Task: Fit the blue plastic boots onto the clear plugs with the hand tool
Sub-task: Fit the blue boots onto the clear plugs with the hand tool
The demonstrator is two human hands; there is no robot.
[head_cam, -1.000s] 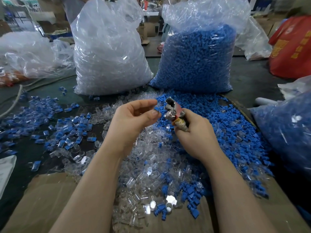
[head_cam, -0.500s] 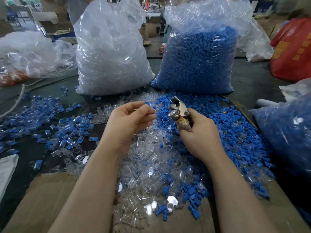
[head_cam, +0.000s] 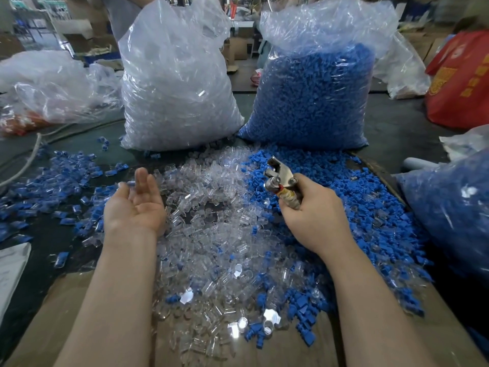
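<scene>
My right hand (head_cam: 315, 210) grips the metal hand tool (head_cam: 280, 177) by its handle, jaws pointing up and away, above the pile. My left hand (head_cam: 135, 205) lies palm up with fingers spread over the left edge of the clear plugs (head_cam: 211, 234); nothing shows in its palm. Loose blue boots (head_cam: 330, 181) are heaped on the right of the pile. Fitted blue-and-clear pieces (head_cam: 66, 176) lie scattered at the left.
A big bag of clear plugs (head_cam: 174, 83) and a big bag of blue boots (head_cam: 315, 96) stand behind the pile. Another blue-filled bag (head_cam: 455, 207) sits at the right edge. Cardboard (head_cam: 47, 321) lies under the near side. Crumpled plastic bags (head_cam: 53, 86) lie far left.
My left hand, which held a piece at the tool's jaws, has swung left and opened palm up. The right hand with the tool stayed roughly in place.
</scene>
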